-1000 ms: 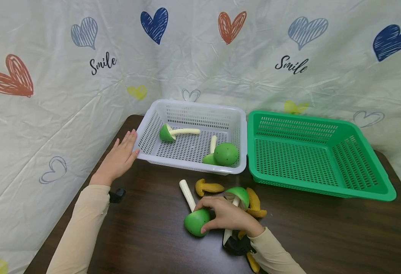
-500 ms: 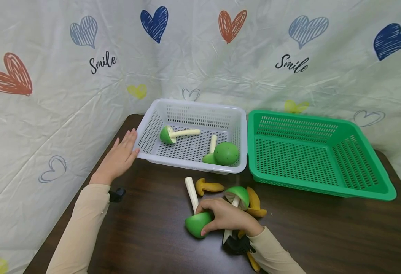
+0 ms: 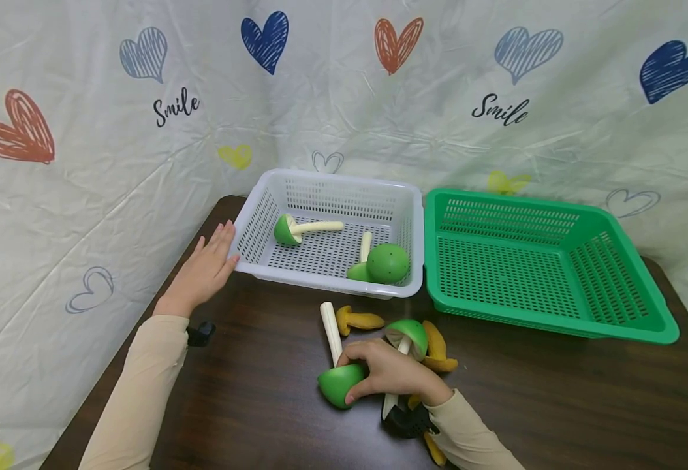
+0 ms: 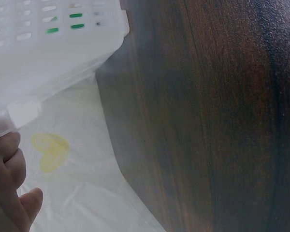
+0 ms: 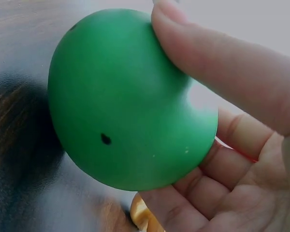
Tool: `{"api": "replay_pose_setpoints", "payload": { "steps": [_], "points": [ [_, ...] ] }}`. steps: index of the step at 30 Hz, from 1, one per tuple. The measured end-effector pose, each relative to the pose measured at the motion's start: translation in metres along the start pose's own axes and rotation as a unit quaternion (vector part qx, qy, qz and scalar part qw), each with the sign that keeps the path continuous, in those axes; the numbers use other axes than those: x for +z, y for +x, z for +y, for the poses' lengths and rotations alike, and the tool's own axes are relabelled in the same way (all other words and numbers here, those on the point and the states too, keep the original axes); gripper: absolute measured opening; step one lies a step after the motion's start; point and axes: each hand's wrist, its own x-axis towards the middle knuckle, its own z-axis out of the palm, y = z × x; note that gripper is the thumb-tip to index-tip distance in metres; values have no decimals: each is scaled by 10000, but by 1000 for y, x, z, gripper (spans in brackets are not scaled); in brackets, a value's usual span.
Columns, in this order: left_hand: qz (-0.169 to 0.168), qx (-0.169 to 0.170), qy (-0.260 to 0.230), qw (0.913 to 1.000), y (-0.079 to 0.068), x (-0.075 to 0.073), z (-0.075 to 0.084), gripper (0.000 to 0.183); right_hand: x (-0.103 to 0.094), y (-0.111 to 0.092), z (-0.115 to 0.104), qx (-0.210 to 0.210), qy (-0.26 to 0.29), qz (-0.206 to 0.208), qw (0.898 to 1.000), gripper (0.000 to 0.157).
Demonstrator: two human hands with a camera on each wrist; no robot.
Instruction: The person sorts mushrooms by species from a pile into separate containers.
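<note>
My right hand (image 3: pixel 388 372) grips the cap of a green toy mushroom (image 3: pixel 338 386) between thumb and fingers. Its pale stem points away from me toward the white basket. In the right wrist view the thumb lies over the black-spotted cap (image 5: pixel 121 101), with the fingers behind it. At the left end of the white basket (image 3: pixel 320 281), my left hand (image 3: pixel 203 269) rests with straight fingers along the rim. Inside that basket lie a green mushroom (image 3: pixel 287 230) on its side and, at the right, a round green cap (image 3: pixel 388 264) overlapping another green mushroom.
Beyond the right hand lies a green-capped mushroom (image 3: pixel 410 336), its stem partly hidden by the hand. Around it are yellow-brown mushrooms (image 3: pixel 361 321), one partly under the right forearm. A green basket (image 3: pixel 546 320) stands beside the white one, before a heart-patterned cloth (image 3: pixel 344 98).
The gripped mushroom has turned a little, its stem end swinging right toward the small yellow-brown mushroom. My left hand has stayed on the white basket's rim.
</note>
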Motion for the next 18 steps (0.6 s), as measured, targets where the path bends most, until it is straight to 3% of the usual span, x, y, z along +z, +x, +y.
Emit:
{"api": "replay_pose_setpoints", "payload": {
  "steps": [8,18],
  "points": [
    [37,-4,-26,10000,0,2,-1,64,0,-1,-4,-132,-105,72,9998,30],
    [94,38,-23,9999,0,2,-2,63,-10,-4,-16,-609,-459,386,9963,31]
  ]
}}
